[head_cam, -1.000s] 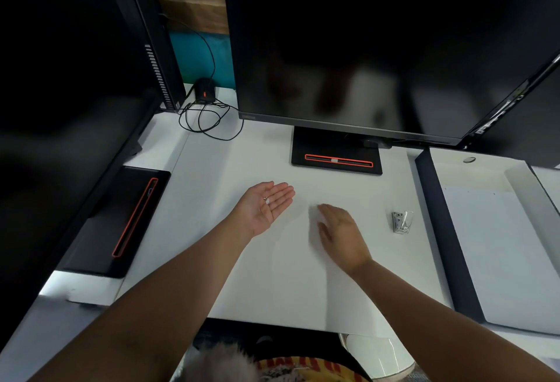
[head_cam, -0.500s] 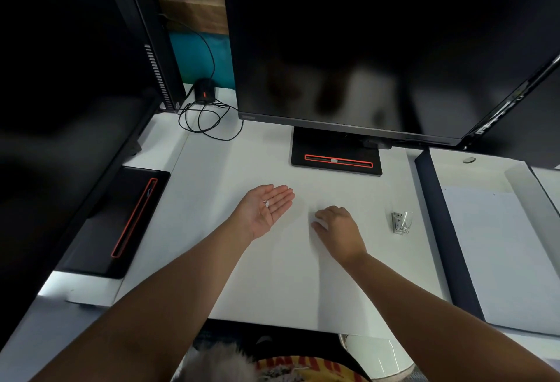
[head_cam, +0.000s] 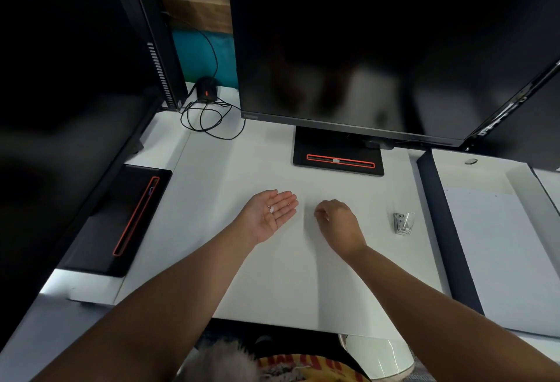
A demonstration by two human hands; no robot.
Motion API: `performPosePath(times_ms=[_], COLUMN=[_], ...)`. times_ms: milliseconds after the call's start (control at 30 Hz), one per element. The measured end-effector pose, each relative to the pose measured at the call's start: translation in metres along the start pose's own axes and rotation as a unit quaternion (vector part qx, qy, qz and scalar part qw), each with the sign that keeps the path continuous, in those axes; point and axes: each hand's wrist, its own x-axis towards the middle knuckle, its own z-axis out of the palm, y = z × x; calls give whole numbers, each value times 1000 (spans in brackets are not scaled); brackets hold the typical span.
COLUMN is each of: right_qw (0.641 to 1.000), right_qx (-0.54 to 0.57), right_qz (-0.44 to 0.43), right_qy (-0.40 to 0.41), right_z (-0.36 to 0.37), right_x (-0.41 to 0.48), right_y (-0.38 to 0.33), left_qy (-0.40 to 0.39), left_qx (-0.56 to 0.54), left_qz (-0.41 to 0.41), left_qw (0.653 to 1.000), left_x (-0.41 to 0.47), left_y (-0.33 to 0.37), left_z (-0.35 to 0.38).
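Observation:
My left hand [head_cam: 269, 215] lies palm up and open over the white desk [head_cam: 212, 184], just left of centre. Two or three tiny silvery-white bits [head_cam: 270, 208] rest loose in its palm. My right hand [head_cam: 339, 224] hovers close to the right of it, back up, fingers curled with the fingertips drawn together towards the left hand. Whatever may be between those fingertips is hidden. A small clear packet [head_cam: 403, 223] with metal pieces inside lies on the desk to the right of my right hand.
A large dark monitor [head_cam: 378, 48] stands at the back on a black base with a red stripe [head_cam: 338, 160]. A second black base [head_cam: 121, 218] sits at the left. Coiled black cable [head_cam: 209, 117] lies at back left. A white tray with a dark rim [head_cam: 445, 230] fills the right.
My right hand lay flat on the desk, then curled its fingers and lifted slightly towards the left hand. My left hand has stayed palm up in place.

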Motion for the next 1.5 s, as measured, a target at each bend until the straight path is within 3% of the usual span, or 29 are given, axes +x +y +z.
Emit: performPosePath(times_ms=[167, 300, 633, 833, 1500], right_qw=[996, 993, 996, 995, 995], right_qx=[35, 41, 58, 23, -9], right_qz=[-84, -106, -59, -92, -94], right_qy=[24, -4, -15, -43, -12], right_z=[-10, -12, -15, -13, -10], right_x=[7, 14, 11, 6, 6], right_y=[-22, -39, -44, -42, -44], left_qy=[14, 14, -12, -2, 5], left_qx=[7, 7, 3, -1, -27], left_qz=[-11, -14, -5, -7, -12], left_qw=[1000, 1000, 1000, 1000, 1000], left_x=[0, -4, -5, -7, -11], left_y=[-9, -14, -17, -18, -18], left_z=[6, 15, 13, 16, 18])
